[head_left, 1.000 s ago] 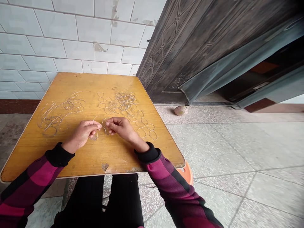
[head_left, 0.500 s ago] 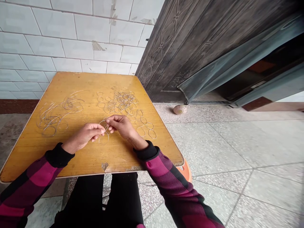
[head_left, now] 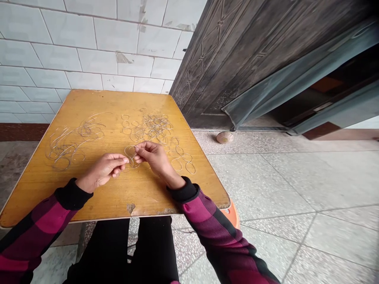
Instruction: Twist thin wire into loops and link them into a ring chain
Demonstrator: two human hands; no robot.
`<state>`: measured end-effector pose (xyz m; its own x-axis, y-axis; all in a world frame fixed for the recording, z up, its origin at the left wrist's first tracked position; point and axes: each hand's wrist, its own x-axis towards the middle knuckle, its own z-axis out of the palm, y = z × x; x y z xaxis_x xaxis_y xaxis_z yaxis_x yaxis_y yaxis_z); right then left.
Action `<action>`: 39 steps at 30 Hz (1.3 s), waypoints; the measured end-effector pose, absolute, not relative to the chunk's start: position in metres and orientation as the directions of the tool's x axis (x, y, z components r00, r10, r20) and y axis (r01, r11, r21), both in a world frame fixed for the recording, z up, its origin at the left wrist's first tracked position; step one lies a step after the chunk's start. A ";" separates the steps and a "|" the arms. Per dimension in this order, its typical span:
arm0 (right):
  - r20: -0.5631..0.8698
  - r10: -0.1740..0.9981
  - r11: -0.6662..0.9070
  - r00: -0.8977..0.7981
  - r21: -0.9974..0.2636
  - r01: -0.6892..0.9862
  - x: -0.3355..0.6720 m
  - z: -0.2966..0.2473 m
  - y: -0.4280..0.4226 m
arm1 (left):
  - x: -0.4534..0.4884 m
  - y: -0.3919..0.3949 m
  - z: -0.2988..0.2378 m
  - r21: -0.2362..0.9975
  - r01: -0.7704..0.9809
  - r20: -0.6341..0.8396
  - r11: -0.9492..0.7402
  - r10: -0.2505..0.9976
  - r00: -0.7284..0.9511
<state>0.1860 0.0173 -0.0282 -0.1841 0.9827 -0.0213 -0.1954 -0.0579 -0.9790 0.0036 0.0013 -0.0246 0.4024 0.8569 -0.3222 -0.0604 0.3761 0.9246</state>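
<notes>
A thin, silvery wire bent into loops (head_left: 125, 150) hangs between my two hands, above the near middle of the table. My right hand (head_left: 153, 156) pinches its upper right side between thumb and fingers. My left hand (head_left: 106, 169) is closed in a pinch, thumb and forefinger at the wire's left edge. Beyond my right hand lies a tangled heap of looped wires (head_left: 155, 125), with a few looped pieces (head_left: 189, 167) apart on its right. To the left of my left hand are loose curved wires (head_left: 66, 152), spread in a bundle.
The wooden table (head_left: 124, 100) has a chipped patch at its near edge. White wall tiles (head_left: 79, 61) rise behind it. At right are a dark carved door (head_left: 204, 71), a grey curtain (head_left: 260, 94), a roundish object (head_left: 225, 137) on the floor and an orange stool (head_left: 233, 215).
The looped wire has turned and shifted upward between my hands. My left hand has drawn slightly left, so the gap between my fingertips is wider.
</notes>
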 end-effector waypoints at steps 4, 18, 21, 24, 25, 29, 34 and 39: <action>0.000 0.980 -0.035 -0.197 -0.984 -0.176 0.185 -0.029 0.017 | 0.003 0.002 -0.025 0.946 -0.033 -0.293 0.323 0.893 0.343; 0.076 0.976 0.063 -0.205 -0.995 -0.073 0.184 -0.029 0.011 | 0.004 0.001 -0.025 0.998 0.041 -0.057 0.047 0.959 0.279; 0.064 0.974 0.046 -0.219 -0.995 -0.087 0.183 -0.030 0.012 | 0.005 0.001 -0.026 0.998 0.057 -0.053 0.040 0.968 0.245; 0.050 0.971 0.030 -0.234 -0.996 -0.089 0.183 -0.033 0.013 | 0.004 0.002 -0.027 0.996 0.091 -0.035 0.015 0.974 0.224; 0.048 0.968 0.028 -0.248 -0.996 -0.082 0.183 -0.035 0.013 | 0.003 0.002 -0.028 0.994 0.108 -0.031 0.007 0.974 0.225; 0.146 0.947 0.170 -0.286 -0.984 0.060 0.186 -0.035 0.014 | 0.002 0.002 -0.030 0.985 0.173 -0.035 -0.013 0.963 0.267; 0.357 0.883 0.438 -0.306 -0.861 0.260 0.191 -0.030 0.014 | 0.004 -0.001 -0.028 0.974 0.223 -0.050 -0.026 0.944 0.326; 0.378 0.860 0.482 -0.342 -0.822 0.302 0.187 -0.029 0.011 | 0.008 -0.005 -0.030 0.971 0.233 -0.031 -0.061 0.927 0.373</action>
